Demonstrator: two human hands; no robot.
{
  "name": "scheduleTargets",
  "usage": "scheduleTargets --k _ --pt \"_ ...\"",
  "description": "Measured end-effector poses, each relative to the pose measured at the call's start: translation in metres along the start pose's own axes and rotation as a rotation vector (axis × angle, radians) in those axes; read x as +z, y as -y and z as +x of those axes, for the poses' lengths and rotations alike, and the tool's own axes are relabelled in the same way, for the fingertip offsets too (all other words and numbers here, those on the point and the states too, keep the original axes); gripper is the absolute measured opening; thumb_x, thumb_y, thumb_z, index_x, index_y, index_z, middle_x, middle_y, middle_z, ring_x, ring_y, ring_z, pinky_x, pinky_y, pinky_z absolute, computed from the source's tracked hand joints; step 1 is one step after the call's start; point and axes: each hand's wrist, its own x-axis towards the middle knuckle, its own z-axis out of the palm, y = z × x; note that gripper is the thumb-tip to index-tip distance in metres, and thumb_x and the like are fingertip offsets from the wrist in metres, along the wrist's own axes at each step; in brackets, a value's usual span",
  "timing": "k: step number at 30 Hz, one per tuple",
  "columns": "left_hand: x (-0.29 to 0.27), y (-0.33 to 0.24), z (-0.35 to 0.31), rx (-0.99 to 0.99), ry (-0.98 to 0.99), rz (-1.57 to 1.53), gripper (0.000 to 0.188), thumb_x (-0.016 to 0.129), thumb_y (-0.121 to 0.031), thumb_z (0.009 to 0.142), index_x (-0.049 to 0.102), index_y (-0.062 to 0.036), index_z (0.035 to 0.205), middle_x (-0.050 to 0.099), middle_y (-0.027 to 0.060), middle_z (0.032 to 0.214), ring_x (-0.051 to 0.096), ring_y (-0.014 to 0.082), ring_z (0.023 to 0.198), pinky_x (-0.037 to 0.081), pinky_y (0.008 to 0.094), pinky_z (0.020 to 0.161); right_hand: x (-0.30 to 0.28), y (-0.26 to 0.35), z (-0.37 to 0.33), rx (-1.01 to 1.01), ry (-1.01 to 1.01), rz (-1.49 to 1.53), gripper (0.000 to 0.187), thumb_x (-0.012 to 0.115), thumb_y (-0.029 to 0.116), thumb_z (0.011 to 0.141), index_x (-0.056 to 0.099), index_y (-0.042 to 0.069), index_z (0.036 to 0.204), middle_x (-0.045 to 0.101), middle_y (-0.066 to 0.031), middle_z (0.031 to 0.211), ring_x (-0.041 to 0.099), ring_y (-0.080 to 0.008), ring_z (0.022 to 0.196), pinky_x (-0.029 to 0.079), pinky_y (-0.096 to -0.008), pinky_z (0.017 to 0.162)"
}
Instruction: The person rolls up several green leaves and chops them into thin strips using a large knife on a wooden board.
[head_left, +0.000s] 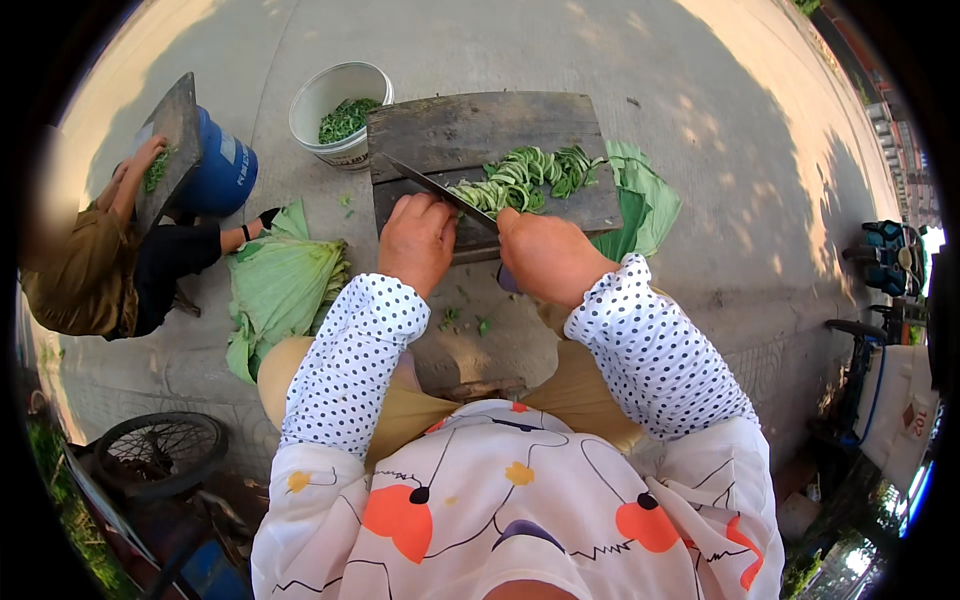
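A dark knife (440,190) is in my right hand (550,256), fingers wrapped round its handle. Its long blade slants up and to the left over the wooden board (470,120). My left hand (417,240) is closed at the board's near edge, just left of the blade; what its fingers press on or hold is hidden. Sliced green leaves (530,178) lie in curled strips on the board, right beyond the blade.
A white bucket (306,110) with chopped greens stands beyond the board's left corner. Large green leaves (640,200) lie at its right, and a leafy bundle (285,275) at left. Another person (85,265) works at a board on a blue barrel (228,165).
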Motion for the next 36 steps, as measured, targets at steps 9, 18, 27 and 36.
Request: scheduleTargets --k 9,18,27,36 --pt "0.001 0.002 0.004 0.064 0.018 0.021 0.013 0.075 -0.003 0.078 0.071 -0.0052 0.09 0.068 0.0091 0.1 0.063 0.0321 0.093 0.054 0.0425 0.08 0.011 0.005 0.033 0.032 -0.082 0.054 0.018 0.062 0.01 0.09 0.061 -0.003 0.101 0.073 -0.0254 0.09 0.072 -0.0419 0.085 0.058 -0.0501 0.075" --pt "-0.004 0.0 -0.003 0.059 0.063 0.072 0.014 0.073 -0.005 0.081 0.072 -0.0036 0.095 0.066 0.0107 0.101 0.063 0.033 0.096 0.054 0.0431 0.084 0.034 0.022 0.054 0.093 -0.135 0.02 0.02 0.061 0.014 0.092 0.061 -0.002 0.102 0.072 -0.0268 0.093 0.071 -0.0439 0.09 0.057 -0.0522 0.079" --pt "-0.007 0.006 -0.011 0.029 0.044 0.025 0.021 0.075 0.0 0.081 0.071 -0.0044 0.101 0.066 0.0128 0.104 0.062 0.0355 0.099 0.053 0.044 0.084 0.008 0.008 0.032 0.071 -0.11 0.091 0.021 0.059 0.015 0.094 0.064 -0.002 0.105 0.072 -0.0272 0.096 0.071 -0.0441 0.094 0.056 -0.0527 0.082" --pt "0.0 0.005 -0.009 -0.012 0.002 -0.001 0.017 0.074 -0.001 0.08 0.071 -0.0065 0.096 0.069 0.0115 0.101 0.064 0.0348 0.097 0.053 0.0434 0.085 0.002 0.01 0.002 0.064 0.035 0.02 0.017 0.057 0.01 0.092 0.06 -0.003 0.102 0.072 -0.0273 0.088 0.072 -0.0436 0.084 0.058 -0.0522 0.075"
